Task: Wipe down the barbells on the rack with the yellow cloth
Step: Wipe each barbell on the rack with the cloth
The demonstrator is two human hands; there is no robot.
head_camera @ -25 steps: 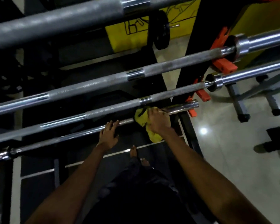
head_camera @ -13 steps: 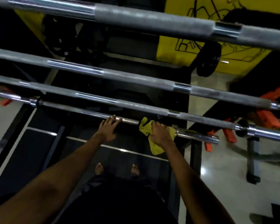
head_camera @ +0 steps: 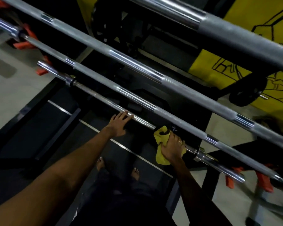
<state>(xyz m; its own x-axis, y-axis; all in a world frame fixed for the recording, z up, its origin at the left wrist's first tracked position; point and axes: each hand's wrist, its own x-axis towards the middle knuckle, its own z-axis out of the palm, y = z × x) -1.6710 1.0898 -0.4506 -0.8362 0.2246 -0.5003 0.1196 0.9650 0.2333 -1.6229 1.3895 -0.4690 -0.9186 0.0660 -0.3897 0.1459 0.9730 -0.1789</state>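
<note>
Several steel barbells run diagonally from upper left to lower right on the rack. The lowest, thinnest barbell [head_camera: 98,97] is nearest to me. My right hand [head_camera: 172,148] grips the yellow cloth [head_camera: 162,144], wrapped around this bar just left of its right collar. My left hand [head_camera: 118,123] rests on the same bar farther left, fingers laid over it, holding nothing else. Above it lie a second barbell [head_camera: 137,98], a third barbell [head_camera: 137,66] and a thick top barbell [head_camera: 227,31].
Orange rack hooks [head_camera: 265,181] hold the bar ends at lower right, and more orange hooks [head_camera: 25,44] at upper left. A black weight plate [head_camera: 248,92] leans by the yellow wall [head_camera: 219,69]. My bare feet [head_camera: 135,172] stand on dark floor mats below.
The view has swung and tilted left, so the bars now run steeply diagonal. My right hand with the cloth has slid right along the lowest bar, closer to its collar. My left hand stays on the bar.
</note>
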